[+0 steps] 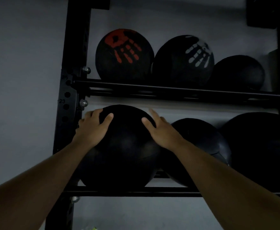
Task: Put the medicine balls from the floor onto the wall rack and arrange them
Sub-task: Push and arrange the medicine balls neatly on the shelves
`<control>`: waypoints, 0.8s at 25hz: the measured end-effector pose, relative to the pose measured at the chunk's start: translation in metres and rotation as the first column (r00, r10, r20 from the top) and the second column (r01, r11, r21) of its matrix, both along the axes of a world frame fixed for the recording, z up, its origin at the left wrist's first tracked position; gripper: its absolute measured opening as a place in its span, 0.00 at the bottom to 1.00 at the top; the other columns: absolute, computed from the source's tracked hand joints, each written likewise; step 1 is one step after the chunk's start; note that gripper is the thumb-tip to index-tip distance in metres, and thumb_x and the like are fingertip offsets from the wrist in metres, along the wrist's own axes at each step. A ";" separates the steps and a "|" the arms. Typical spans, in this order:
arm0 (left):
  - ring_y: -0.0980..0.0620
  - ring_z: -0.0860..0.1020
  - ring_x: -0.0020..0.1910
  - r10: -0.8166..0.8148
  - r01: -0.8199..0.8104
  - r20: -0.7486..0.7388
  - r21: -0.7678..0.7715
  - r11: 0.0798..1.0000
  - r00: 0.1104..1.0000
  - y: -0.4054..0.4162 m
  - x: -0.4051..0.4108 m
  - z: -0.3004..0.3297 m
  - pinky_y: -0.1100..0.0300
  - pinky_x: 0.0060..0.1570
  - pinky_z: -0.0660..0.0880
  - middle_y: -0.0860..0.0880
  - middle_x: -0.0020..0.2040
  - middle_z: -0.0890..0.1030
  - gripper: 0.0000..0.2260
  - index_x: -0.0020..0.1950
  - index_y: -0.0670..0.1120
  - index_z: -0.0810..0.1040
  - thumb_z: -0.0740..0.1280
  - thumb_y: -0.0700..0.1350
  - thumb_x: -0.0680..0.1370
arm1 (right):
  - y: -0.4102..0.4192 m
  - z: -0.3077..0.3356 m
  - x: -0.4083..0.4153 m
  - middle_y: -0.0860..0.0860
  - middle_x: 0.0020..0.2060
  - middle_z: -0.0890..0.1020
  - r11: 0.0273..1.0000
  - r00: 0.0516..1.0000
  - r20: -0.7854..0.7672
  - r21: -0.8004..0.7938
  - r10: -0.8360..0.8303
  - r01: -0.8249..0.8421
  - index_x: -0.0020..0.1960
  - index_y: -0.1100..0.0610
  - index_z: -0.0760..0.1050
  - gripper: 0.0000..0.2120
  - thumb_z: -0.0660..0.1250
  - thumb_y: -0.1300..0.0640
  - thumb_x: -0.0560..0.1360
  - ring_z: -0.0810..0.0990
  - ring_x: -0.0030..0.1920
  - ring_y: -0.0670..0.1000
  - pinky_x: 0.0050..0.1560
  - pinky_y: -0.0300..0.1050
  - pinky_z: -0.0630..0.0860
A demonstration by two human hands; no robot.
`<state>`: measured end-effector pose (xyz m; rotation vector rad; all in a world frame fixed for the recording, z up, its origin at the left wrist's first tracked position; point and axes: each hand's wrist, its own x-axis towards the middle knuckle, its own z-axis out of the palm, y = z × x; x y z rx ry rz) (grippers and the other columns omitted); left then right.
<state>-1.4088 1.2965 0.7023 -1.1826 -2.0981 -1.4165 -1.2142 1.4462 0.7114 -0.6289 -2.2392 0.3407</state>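
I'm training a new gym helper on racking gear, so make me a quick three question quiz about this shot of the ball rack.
1. True or false: the black medicine ball with the red handprint sits on the lower shelf of the black metal wall rack.
2. How many balls show on the upper shelf?
3. Multiple choice: the left hand and right hand rest on
A. the black ball with the grey handprint
B. the plain black ball at the left of the lower shelf
C. the small plain black ball at the upper right

Key:
1. False, it is on the upper shelf.
2. Three.
3. B, one hand on each side near its top.
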 end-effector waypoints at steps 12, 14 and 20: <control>0.47 0.73 0.72 -0.158 0.098 -0.387 -0.170 0.981 0.909 0.122 0.239 0.071 0.50 0.71 0.71 0.50 0.71 0.74 0.19 0.71 0.51 0.77 0.69 0.54 0.82 | 0.093 0.064 0.250 0.57 0.75 0.70 0.970 0.966 -0.161 0.104 -0.201 0.220 0.79 0.47 0.65 0.26 0.53 0.39 0.84 0.70 0.74 0.62 0.74 0.58 0.67; 0.46 0.73 0.72 -0.183 0.131 -0.409 -0.150 0.980 0.894 0.151 0.285 0.076 0.47 0.72 0.70 0.51 0.72 0.74 0.19 0.71 0.52 0.77 0.68 0.54 0.81 | 0.108 0.070 0.292 0.56 0.74 0.71 0.955 0.960 -0.168 0.155 -0.225 0.252 0.77 0.48 0.69 0.24 0.56 0.41 0.84 0.72 0.72 0.61 0.72 0.57 0.69; 0.47 0.74 0.70 -0.119 0.066 -0.528 -0.118 0.991 0.841 0.204 0.350 0.109 0.46 0.72 0.69 0.49 0.72 0.76 0.19 0.72 0.51 0.76 0.66 0.55 0.83 | 0.161 0.100 0.361 0.57 0.70 0.74 0.926 0.945 -0.217 0.236 -0.244 0.293 0.76 0.50 0.70 0.21 0.58 0.45 0.85 0.75 0.68 0.62 0.68 0.56 0.73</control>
